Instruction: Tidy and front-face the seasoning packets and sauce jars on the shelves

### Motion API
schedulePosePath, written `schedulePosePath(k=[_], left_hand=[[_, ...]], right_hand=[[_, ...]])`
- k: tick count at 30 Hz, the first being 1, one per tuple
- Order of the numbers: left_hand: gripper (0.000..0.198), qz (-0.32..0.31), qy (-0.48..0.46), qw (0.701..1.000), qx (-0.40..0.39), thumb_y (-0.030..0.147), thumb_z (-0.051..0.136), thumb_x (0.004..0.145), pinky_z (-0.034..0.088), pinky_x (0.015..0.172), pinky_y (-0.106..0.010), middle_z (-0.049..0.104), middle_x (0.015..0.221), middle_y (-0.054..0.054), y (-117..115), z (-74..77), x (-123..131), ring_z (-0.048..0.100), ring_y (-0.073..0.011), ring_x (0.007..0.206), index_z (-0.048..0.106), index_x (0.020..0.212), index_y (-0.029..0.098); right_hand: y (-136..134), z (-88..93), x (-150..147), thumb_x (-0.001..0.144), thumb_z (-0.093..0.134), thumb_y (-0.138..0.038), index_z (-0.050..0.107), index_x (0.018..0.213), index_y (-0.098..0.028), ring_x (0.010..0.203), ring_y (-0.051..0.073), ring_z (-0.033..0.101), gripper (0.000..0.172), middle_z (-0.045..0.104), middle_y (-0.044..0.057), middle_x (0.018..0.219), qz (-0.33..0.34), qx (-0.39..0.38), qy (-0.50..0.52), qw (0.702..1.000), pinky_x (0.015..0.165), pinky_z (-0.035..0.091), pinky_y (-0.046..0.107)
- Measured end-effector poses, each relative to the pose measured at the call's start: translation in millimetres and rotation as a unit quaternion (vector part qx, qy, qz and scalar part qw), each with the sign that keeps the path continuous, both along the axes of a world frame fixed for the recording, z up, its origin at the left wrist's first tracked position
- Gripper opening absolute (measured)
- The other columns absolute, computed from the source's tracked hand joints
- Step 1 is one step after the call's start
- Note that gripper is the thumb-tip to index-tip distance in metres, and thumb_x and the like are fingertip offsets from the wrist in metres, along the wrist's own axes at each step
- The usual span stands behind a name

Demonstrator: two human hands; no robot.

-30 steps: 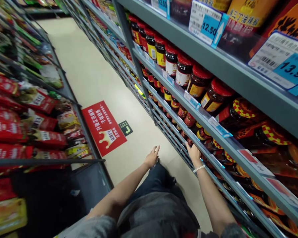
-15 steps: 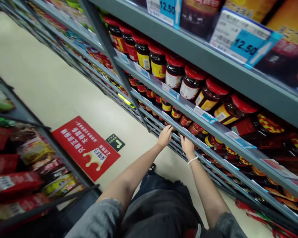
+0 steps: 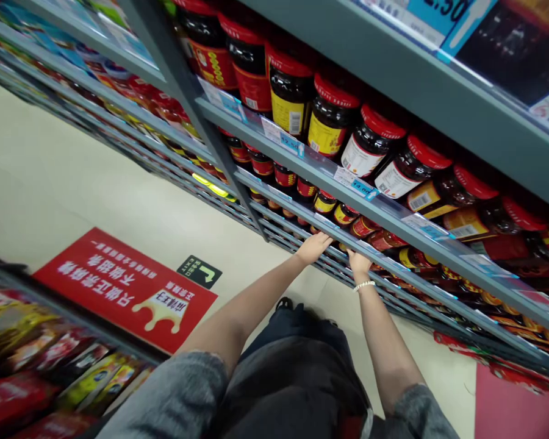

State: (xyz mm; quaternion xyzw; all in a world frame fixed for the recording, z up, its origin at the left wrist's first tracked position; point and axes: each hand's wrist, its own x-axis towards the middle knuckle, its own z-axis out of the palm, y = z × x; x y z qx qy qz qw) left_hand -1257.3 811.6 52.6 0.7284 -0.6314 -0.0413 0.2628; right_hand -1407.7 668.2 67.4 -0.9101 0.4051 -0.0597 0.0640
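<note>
My left hand [image 3: 315,246] reaches in under the edge of a lower shelf [image 3: 297,210], its fingertips hidden behind the ledge. To its right my right hand [image 3: 359,263], with a beaded bracelet [image 3: 364,285] at the wrist, reaches to the same level. The right thumb stands out towards the left hand, while the other fingers are hidden. Whatever the hands touch below that ledge is too covered to make out. Small red-lidded jars [image 3: 324,202] stand on the shelf just above them. On the shelf over that is a row of larger jars [image 3: 327,122] with red lids and yellow, red or white labels.
Grey shelving runs diagonally across the view, with a post [image 3: 187,103] left of the jars. Price tags [image 3: 354,183] line its ledges. On the floor lie a red sign [image 3: 119,305] and a green exit sign [image 3: 199,271]. Packaged goods [image 3: 22,390] fill a rack at lower left.
The view has shifted, so the larger jars look nearer and a red patch of floor shows at lower right. Both hands stay at the lower shelf, the left fingertips now more hidden.
</note>
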Motion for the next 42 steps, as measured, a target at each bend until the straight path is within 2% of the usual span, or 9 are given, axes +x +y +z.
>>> schedulePosePath(k=[3, 9, 17, 23, 26, 32, 37, 40, 42], left_hand=[[0.039, 0.002, 0.006, 1.000, 0.004, 0.013, 0.036, 0.095, 0.043, 0.101, -0.036, 0.054, 0.128, -0.013, -0.2, -0.8, -1.1, 0.043, -0.0233, 0.124, 0.050, 0.132, 0.013], [0.042, 0.009, 0.015, 1.000, 0.009, 0.009, 0.035, 0.093, 0.043, 0.100, -0.036, 0.053, 0.127, -0.013, 0.9, 1.3, -3.4, 0.044, -0.0237, 0.123, 0.049, 0.133, 0.013], [0.046, 0.015, 0.009, 1.000, 0.008, 0.005, 0.039, 0.088, 0.045, 0.097, -0.037, 0.052, 0.128, -0.015, 1.8, 5.8, -7.6, 0.043, -0.0264, 0.122, 0.049, 0.132, 0.010], [0.048, 0.002, 0.003, 1.000, 0.012, 0.005, 0.040, 0.086, 0.045, 0.098, -0.036, 0.051, 0.129, -0.014, 1.1, 2.9, -4.4, 0.043, -0.0266, 0.122, 0.048, 0.133, 0.009], [0.049, 0.002, 0.008, 1.000, 0.013, 0.005, 0.040, 0.086, 0.045, 0.097, -0.036, 0.051, 0.130, -0.013, 0.6, -0.7, -3.2, 0.042, -0.0258, 0.123, 0.048, 0.134, 0.012], [0.052, 0.006, 0.017, 1.000, 0.009, 0.003, 0.040, 0.084, 0.046, 0.097, -0.037, 0.050, 0.132, -0.012, -0.4, -2.6, -3.6, 0.043, -0.0253, 0.123, 0.049, 0.134, 0.016], [0.056, -0.012, 0.023, 1.000, 0.007, 0.002, 0.042, 0.082, 0.045, 0.100, -0.037, 0.052, 0.132, -0.012, 2.7, 6.9, 0.6, 0.045, -0.0249, 0.124, 0.048, 0.136, 0.015], [0.065, 0.004, 0.052, 0.998, -0.020, 0.002, 0.043, 0.079, 0.040, 0.108, -0.039, 0.046, 0.141, -0.012, 21.9, 7.4, 3.5, 0.040, -0.0235, 0.132, 0.042, 0.142, 0.016], [0.066, 0.041, 0.082, 0.995, -0.043, 0.002, 0.042, 0.079, 0.037, 0.111, -0.041, 0.038, 0.148, -0.012, 46.1, -0.3, 3.3, 0.036, -0.0231, 0.135, 0.040, 0.144, 0.016]], right_hand=[[-1.9, 5.9, -6.9, 0.094, 0.049, -0.047, 0.067, 0.112, -0.006, 0.113, 0.032, 0.055, 0.048, 0.065, 0.021, 0.110, 0.017, 0.003, 0.005, 1.000, 0.105, 0.035, 0.041], [-10.3, 8.2, -32.2, 0.098, 0.039, -0.037, 0.059, 0.126, -0.008, 0.125, 0.026, 0.049, 0.045, 0.059, 0.016, 0.127, 0.059, 0.039, 0.023, 0.997, 0.110, 0.032, 0.035], [-6.2, -0.3, -17.9, 0.095, 0.046, -0.045, 0.064, 0.121, -0.009, 0.122, 0.031, 0.051, 0.048, 0.061, 0.017, 0.124, -0.023, 0.031, 0.013, 0.999, 0.109, 0.032, 0.042], [-20.5, 1.6, -25.0, 0.096, 0.044, -0.035, 0.060, 0.129, -0.015, 0.127, 0.022, 0.049, 0.042, 0.058, 0.010, 0.131, 0.036, 0.071, 0.020, 0.997, 0.112, 0.030, 0.033], [-23.9, 1.1, -21.1, 0.095, 0.047, -0.035, 0.062, 0.126, -0.015, 0.124, 0.023, 0.051, 0.040, 0.060, 0.010, 0.128, 0.032, 0.071, 0.024, 0.997, 0.112, 0.031, 0.034], [-6.1, -2.5, -5.1, 0.093, 0.049, -0.050, 0.066, 0.118, -0.012, 0.117, 0.028, 0.054, 0.048, 0.063, 0.015, 0.119, -0.026, 0.016, 0.012, 0.999, 0.109, 0.032, 0.044], [9.1, -1.1, -10.1, 0.090, 0.051, -0.059, 0.059, 0.125, -0.006, 0.124, 0.032, 0.048, 0.064, 0.056, 0.021, 0.129, -0.005, -0.003, 0.012, 1.000, 0.108, 0.031, 0.044], [24.0, 1.8, -9.2, 0.091, 0.047, -0.061, 0.056, 0.125, -0.002, 0.125, 0.038, 0.046, 0.069, 0.052, 0.027, 0.130, 0.013, -0.039, 0.033, 0.999, 0.104, 0.033, 0.049], [36.5, 3.4, -0.5, 0.091, 0.046, -0.063, 0.059, 0.119, -0.002, 0.117, 0.039, 0.052, 0.068, 0.058, 0.028, 0.120, 0.039, -0.056, 0.056, 0.996, 0.098, 0.036, 0.050]])
